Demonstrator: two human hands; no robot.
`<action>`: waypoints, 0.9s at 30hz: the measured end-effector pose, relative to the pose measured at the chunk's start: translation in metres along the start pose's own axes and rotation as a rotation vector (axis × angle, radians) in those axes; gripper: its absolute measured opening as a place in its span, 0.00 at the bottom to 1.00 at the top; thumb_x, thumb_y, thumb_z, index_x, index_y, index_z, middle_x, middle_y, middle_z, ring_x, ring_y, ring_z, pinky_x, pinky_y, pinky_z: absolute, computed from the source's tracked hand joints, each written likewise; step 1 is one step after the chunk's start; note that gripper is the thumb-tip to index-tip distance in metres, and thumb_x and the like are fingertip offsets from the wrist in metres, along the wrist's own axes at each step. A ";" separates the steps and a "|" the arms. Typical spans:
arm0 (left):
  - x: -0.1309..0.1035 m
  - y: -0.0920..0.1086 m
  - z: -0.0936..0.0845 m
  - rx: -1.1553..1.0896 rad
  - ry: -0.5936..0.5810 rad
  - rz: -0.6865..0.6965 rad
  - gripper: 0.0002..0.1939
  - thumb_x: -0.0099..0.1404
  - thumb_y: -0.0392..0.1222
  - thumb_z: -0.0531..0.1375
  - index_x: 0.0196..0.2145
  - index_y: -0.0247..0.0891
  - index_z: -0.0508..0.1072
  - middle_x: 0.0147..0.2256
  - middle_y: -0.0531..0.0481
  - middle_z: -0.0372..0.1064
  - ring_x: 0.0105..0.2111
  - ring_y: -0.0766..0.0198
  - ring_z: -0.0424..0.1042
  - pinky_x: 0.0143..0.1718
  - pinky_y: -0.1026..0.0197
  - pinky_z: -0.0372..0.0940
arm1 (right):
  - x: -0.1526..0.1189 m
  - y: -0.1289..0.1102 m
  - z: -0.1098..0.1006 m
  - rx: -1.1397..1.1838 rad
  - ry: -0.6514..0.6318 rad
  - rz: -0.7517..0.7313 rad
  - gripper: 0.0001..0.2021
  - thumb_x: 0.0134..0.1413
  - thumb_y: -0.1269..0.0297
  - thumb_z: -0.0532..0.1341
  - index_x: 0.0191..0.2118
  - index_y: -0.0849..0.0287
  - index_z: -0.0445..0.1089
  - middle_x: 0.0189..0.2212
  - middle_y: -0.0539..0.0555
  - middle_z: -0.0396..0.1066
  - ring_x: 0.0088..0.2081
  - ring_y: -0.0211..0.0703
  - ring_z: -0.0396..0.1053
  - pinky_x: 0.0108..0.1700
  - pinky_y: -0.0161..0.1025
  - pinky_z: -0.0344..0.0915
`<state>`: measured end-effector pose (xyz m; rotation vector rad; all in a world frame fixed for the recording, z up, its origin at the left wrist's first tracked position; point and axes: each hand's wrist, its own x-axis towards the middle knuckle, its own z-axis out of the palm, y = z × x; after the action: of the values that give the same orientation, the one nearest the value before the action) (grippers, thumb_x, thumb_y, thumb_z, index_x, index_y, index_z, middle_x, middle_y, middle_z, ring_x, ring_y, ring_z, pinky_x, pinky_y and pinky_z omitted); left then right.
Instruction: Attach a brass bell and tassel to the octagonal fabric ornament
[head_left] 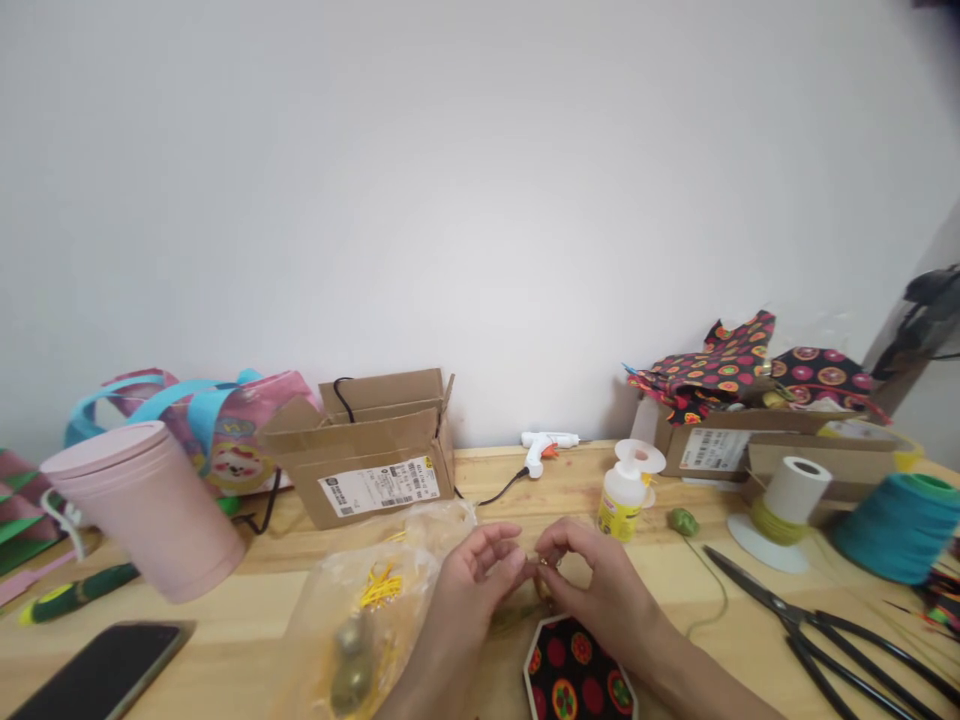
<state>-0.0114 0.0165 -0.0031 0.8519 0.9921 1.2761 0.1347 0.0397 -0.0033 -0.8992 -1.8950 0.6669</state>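
The right hand [598,575] pinches a gold piece [543,563], probably light, best held edgewise; grip of left hand [474,578] cannot be told.

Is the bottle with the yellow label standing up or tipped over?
Standing up: the bottle has its base down and top up.

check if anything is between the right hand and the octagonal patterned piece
Nothing visible stands in the way. The octagonal patterned piece shows just below the right hand. The plastic bag lies off to the left and the scissors off to the right, both outside that gap.
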 end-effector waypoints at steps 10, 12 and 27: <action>0.001 0.010 -0.004 0.325 0.129 0.154 0.11 0.50 0.46 0.61 0.27 0.35 0.71 0.26 0.49 0.71 0.31 0.61 0.70 0.37 0.61 0.62 | 0.000 0.006 0.004 0.172 0.069 0.206 0.04 0.39 0.73 0.57 0.27 0.60 0.64 0.21 0.49 0.66 0.25 0.37 0.65 0.28 0.34 0.63; -0.002 0.012 -0.002 0.602 0.057 0.267 0.10 0.54 0.45 0.57 0.24 0.36 0.73 0.26 0.49 0.70 0.30 0.60 0.68 0.34 0.62 0.61 | 0.000 0.005 0.003 0.183 0.075 0.199 0.04 0.40 0.73 0.57 0.27 0.60 0.64 0.22 0.49 0.66 0.25 0.37 0.65 0.28 0.34 0.63; 0.000 0.006 0.010 0.380 -0.005 0.133 0.08 0.49 0.41 0.61 0.25 0.35 0.77 0.22 0.50 0.74 0.26 0.61 0.70 0.31 0.64 0.62 | -0.003 -0.003 0.002 0.027 0.012 -0.001 0.06 0.42 0.75 0.58 0.29 0.59 0.66 0.25 0.50 0.68 0.29 0.38 0.66 0.33 0.36 0.62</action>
<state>-0.0039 0.0173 0.0065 1.2291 1.2115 1.2124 0.1327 0.0353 -0.0029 -0.8833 -1.8709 0.6840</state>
